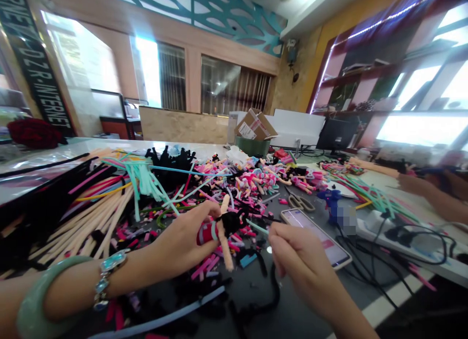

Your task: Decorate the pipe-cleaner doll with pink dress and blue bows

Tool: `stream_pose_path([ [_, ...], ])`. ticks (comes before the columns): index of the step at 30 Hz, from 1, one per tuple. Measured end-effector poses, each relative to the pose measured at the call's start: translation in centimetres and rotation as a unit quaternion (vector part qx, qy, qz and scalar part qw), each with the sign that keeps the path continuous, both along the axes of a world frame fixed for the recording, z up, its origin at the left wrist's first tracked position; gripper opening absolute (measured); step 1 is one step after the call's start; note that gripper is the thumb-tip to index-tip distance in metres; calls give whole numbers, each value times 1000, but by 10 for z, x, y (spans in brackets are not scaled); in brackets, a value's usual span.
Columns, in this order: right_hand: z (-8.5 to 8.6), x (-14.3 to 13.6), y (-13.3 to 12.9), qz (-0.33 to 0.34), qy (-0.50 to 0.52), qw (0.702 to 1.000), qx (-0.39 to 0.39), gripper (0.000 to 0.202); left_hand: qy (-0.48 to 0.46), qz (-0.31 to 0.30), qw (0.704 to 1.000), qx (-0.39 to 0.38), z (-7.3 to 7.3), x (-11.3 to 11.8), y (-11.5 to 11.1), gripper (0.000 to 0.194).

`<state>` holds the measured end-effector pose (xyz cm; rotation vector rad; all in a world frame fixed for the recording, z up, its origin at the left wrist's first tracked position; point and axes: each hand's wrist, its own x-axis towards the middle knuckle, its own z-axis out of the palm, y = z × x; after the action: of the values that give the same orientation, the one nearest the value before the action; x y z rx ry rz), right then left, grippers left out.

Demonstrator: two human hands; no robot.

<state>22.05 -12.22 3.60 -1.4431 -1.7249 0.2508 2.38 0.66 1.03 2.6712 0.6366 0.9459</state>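
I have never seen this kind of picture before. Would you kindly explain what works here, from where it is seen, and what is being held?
There is no machine: these are a person's two bare hands, seen by a camera worn on that person's head, looking forward and down. The left hand holds a small figure with a black top and peach-coloured limbs. The right hand grips a pale green strip that points towards it. On the dark table lie bundles of beige stems, many coloured pieces, scissors and a phone. At the right edge, another person's arm shows.
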Motion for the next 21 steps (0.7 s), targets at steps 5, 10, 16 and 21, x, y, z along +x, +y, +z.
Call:
stream_pose_path([
  [5,3,0,1,3,-20,999,-47,30,-7,24,1000,2,0,2,6,28],
  [10,6,8,4,-22,48,998,-39,15,-30,38,999,-20,0,3,21,29],
  [16,10,41,14,-61,166,983,-47,12,-48,45,997,-43,-3,3,31,29],
  [21,10,96,20,-225,94,970,-11,16,-55,42,995,-70,-5,4,31,28],
])
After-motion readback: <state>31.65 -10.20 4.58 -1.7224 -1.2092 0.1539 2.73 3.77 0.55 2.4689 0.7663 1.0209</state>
